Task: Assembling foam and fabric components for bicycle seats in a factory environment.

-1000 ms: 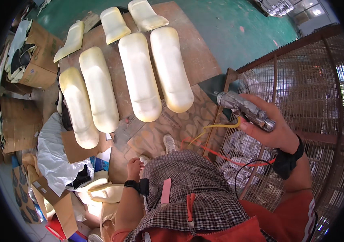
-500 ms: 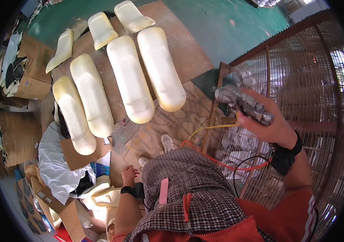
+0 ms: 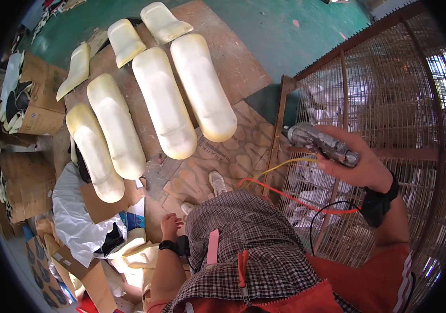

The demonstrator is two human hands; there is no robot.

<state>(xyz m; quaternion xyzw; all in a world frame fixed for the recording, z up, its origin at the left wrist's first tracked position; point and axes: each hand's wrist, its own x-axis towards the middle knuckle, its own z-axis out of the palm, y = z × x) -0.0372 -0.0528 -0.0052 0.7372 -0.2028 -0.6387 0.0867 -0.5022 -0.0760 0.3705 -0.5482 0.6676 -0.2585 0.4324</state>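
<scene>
My right hand [image 3: 356, 159] is closed round a grey metal spray gun [image 3: 317, 143], its nozzle pointing left and away from me. A thin yellow hose [image 3: 285, 163] and an orange hose [image 3: 291, 197] trail below it. Hanging low beside my checked apron [image 3: 238, 219], my left hand [image 3: 171, 227] is empty, with its fingers loosely bent and apart. Several long, cream-coloured foam pads [image 3: 164, 104] lie side by side on a brown board [image 3: 228, 57] ahead of me. Shorter pads with a flared end [image 3: 125, 41] lie in a row behind them.
A tall wire rack [image 3: 374, 120] stands close on my right. To the left are cardboard boxes [image 3: 45, 99], a white plastic bag [image 3: 69, 208] and foam pieces [image 3: 142, 255]. Printed cardboard [image 3: 244, 138] covers the floor by my shoes [image 3: 216, 182]; green floor [image 3: 265, 31] lies beyond.
My right hand has moved slightly to the right and nearer to me with the spray gun; the hoses have shifted along. My left hand has barely moved. The pads lie as before.
</scene>
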